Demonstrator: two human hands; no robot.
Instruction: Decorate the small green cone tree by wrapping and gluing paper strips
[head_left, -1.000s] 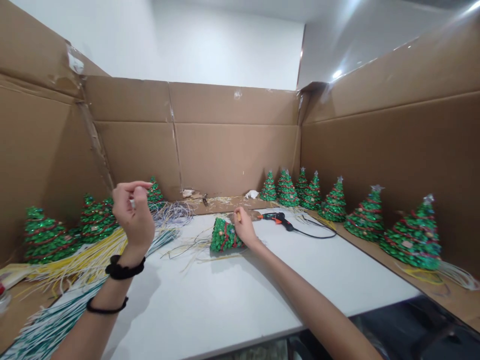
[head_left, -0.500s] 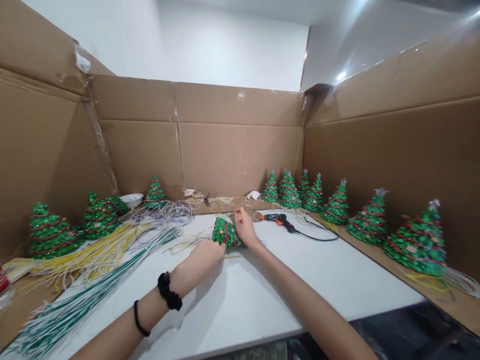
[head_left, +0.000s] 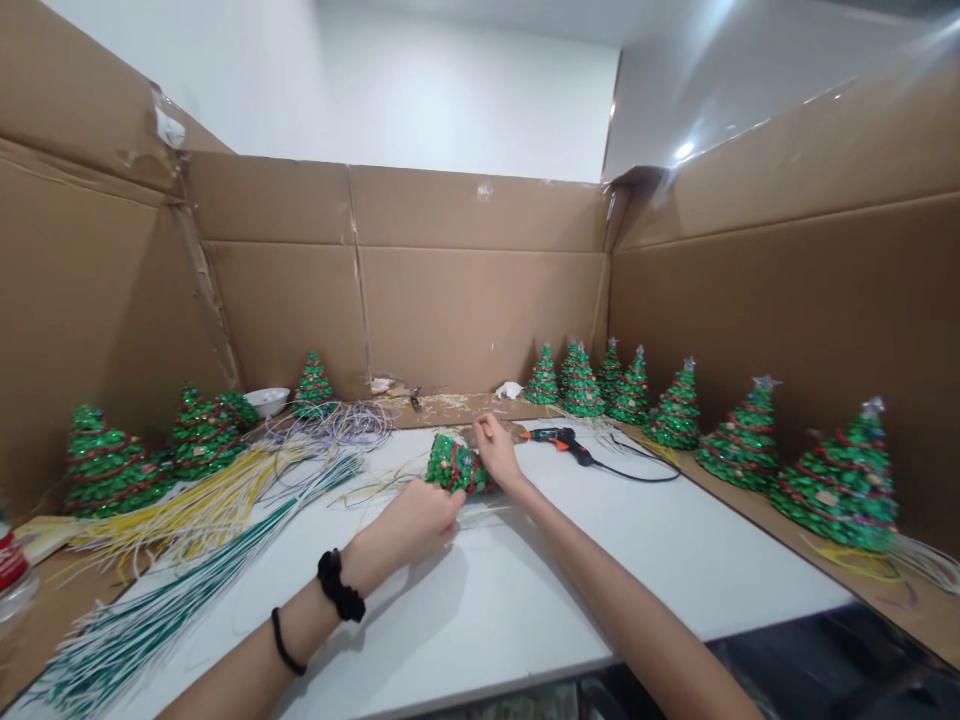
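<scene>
A small green beaded Christmas tree (head_left: pixel 444 462) with red garland lies tilted on the white tabletop, between my hands. My left hand (head_left: pixel 420 518) is closed at its lower front edge, the fingertips against the beads. Behind and to the right, my right hand (head_left: pixel 499 455) is closed in a pinch around a small tan, wooden-looking piece (head_left: pixel 488 430), its far end hidden. The right wrist covers part of the tree. Just beyond that hand lies a black and orange glue gun (head_left: pixel 559 438), its nozzle pointing left.
Bundles of yellow strands (head_left: pixel 202 500) and green strands (head_left: pixel 202 580) spread across the left side. Several finished trees (head_left: pixel 739 440) line the right edge; more stand at left. A white bowl (head_left: pixel 268 402) sits at the back. Cardboard walls (head_left: pixel 480 300) enclose the table (head_left: pixel 525 600).
My left hand has shifted slightly down and right along the tree's front edge. My right hand still pinches the tan piece. The view has moved slightly.
</scene>
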